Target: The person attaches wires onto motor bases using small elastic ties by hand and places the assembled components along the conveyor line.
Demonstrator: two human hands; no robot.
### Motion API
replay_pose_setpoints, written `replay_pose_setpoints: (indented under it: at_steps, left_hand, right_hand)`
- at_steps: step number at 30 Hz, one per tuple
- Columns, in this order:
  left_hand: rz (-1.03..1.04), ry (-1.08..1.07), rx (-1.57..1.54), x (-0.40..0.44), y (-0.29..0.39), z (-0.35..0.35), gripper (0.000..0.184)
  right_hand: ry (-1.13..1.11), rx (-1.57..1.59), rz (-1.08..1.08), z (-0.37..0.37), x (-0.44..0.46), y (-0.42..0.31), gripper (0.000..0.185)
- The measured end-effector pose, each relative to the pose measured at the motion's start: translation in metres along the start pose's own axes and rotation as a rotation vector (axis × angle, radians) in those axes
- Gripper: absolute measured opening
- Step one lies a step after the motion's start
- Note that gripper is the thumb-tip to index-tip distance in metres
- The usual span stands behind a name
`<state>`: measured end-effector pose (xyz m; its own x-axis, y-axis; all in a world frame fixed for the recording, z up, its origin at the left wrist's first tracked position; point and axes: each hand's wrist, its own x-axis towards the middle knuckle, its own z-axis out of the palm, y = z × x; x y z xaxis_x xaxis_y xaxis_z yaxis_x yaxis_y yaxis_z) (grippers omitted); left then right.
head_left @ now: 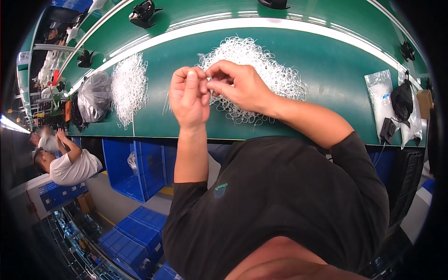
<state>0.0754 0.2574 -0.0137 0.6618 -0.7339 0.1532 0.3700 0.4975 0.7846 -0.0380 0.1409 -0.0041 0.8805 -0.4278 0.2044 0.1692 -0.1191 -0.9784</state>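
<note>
Both my hands are raised over the green table, their fingertips close together in front of a large heap of white looped pieces [247,51]. My left hand [190,95] has its fingers curled and thumb pressed in. Thumb and forefinger of my right hand [240,84] come together beside the left fingertips. Whatever lies between the fingers is too small to make out. To the left is a second, narrower pile of white pieces [129,88]. A few thin white strips [166,102] lie beside my left wrist.
A bulging clear plastic bag [94,95] stands at the table's left. On the right are a bag of white pieces [380,100] and a black device [388,129]. Blue crates [135,165] stand below the table edge. Co-workers [72,163] sit at far left.
</note>
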Motion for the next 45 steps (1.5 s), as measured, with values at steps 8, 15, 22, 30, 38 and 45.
replay_pose_setpoints:
  at_steps: [8, 15, 22, 30, 38, 45]
  left_hand:
    - [-0.028, 0.038, 0.265, -0.001, -0.042, 0.015, 0.01]
    - [0.06, 0.166, 0.484, 0.003, -0.008, -0.013, 0.011]
    - [0.027, 0.193, 0.661, 0.001, -0.009, -0.021, 0.015]
    - [0.022, 0.158, 0.702, -0.006, -0.01, -0.026, 0.013]
    - [-0.026, 0.159, 0.716, -0.003, -0.011, -0.019, 0.012]
    - [-0.016, 0.123, 0.745, -0.001, -0.016, -0.017, 0.014]
  right_hand:
    - [0.069, -0.471, -0.135, -0.028, -0.007, 0.014, 0.014]
    - [0.324, -0.548, -0.14, -0.092, 0.006, 0.006, 0.013]
    - [0.09, -0.811, -0.174, -0.084, 0.022, 0.025, 0.012]
    - [-0.122, -1.076, -0.087, -0.074, 0.06, 0.046, 0.013]
    - [-0.125, -1.068, -0.1, -0.072, 0.06, 0.052, 0.01]
    - [-0.165, -1.078, -0.09, -0.072, 0.065, 0.045, 0.01]
